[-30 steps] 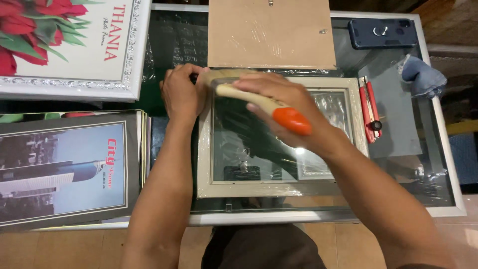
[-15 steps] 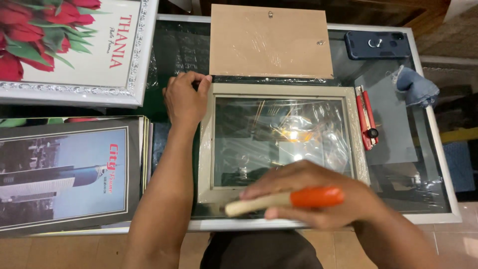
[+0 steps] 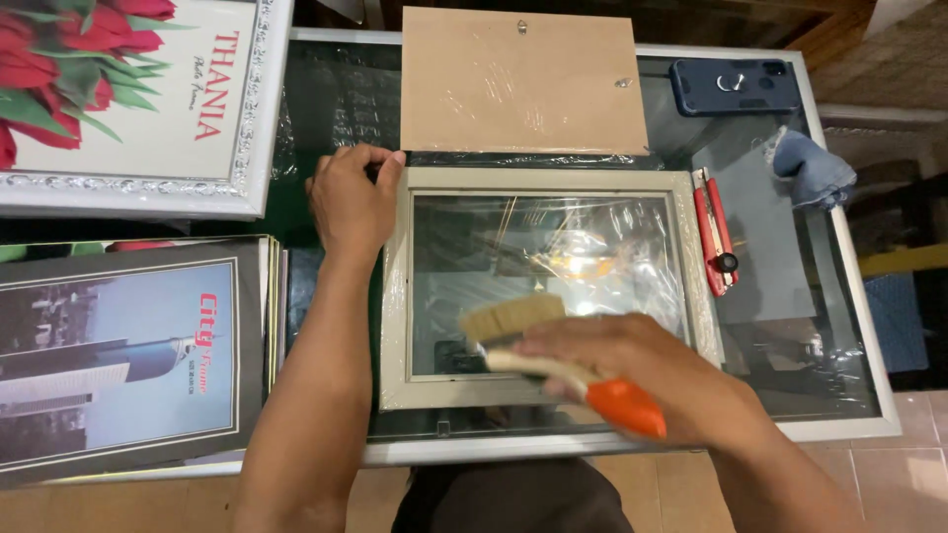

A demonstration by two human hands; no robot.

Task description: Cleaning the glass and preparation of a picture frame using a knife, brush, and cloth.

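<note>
Left hand [image 3: 354, 202] pressing flat and unclenched on the far-left corner of the pale picture frame [image 3: 395, 296] lying mid-table, right hand [image 3: 632, 370] clasping the orange-handled brush [image 3: 553, 360] over the near glass: best swept lightly in long, even strokes, bristles flat, frame pinned steady.

Noted on my feed, apart from the work in hand: a brown backing board [image 3: 523, 81] lies flat at the far side of the glass table [image 3: 849, 326]. A dark blue phone [image 3: 735, 87] sits at the far right corner, a crumpled blue cloth [image 3: 812, 170] just below it. A red cutter [image 3: 715, 231] lies lengthwise nearby, on a grey sheet [image 3: 760, 247]. At the left I see a white-framed tulip print [image 3: 128, 99], and below it a stack of dark-framed city prints [image 3: 128, 355].
</note>
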